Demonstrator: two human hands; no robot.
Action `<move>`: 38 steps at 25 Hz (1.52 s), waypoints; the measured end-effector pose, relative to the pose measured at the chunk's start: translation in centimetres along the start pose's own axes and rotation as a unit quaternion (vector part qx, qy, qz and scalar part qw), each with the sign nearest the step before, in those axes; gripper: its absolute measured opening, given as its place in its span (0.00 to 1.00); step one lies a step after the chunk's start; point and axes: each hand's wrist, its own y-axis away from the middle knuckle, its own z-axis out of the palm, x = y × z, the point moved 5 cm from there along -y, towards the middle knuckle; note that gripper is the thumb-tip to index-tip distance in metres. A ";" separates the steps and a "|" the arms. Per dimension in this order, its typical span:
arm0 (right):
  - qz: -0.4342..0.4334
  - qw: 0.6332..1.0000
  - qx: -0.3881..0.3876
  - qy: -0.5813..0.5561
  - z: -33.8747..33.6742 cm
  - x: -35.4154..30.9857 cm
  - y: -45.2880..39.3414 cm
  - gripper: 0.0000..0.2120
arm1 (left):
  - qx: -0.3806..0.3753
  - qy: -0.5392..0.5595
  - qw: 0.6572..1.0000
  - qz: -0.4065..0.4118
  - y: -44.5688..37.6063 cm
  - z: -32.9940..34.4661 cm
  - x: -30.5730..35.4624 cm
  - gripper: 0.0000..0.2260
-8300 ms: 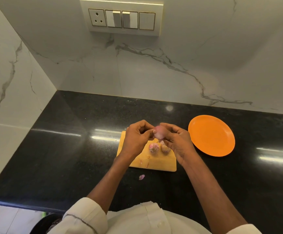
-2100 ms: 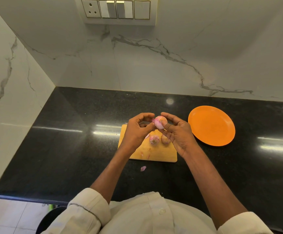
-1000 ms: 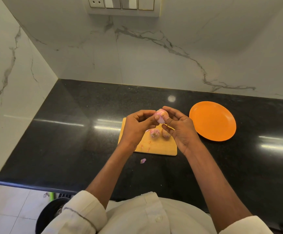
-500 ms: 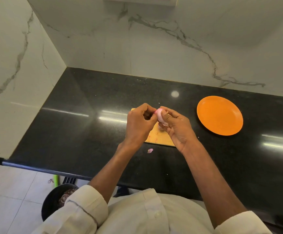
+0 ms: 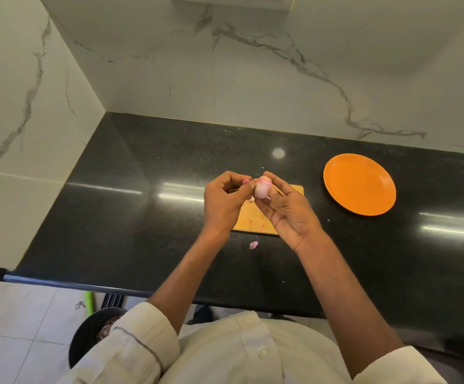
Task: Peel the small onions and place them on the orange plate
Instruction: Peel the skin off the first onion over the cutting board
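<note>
Your right hand cups a small pink onion at its fingertips, thumb curled over the top, palm turned up and forearm angling in from the lower right. Your left hand sits just beside it, fingers curled, pinching a pink scrap of peel against the onion's left side. Both hands hover above the wooden cutting board, which lies on the black table with a few pink flecks on it. One loose peel piece lies on the table just in front of the board. The orange plate sits to the right, well apart from your hands. No writing or labels can be read anywhere.
</note>
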 end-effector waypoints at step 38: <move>-0.140 0.968 0.054 0.202 -2.2 -6.4 -2.9 0.09 | -0.063 -0.217 0.968 0.113 -3.7 5.6 2.1 0.05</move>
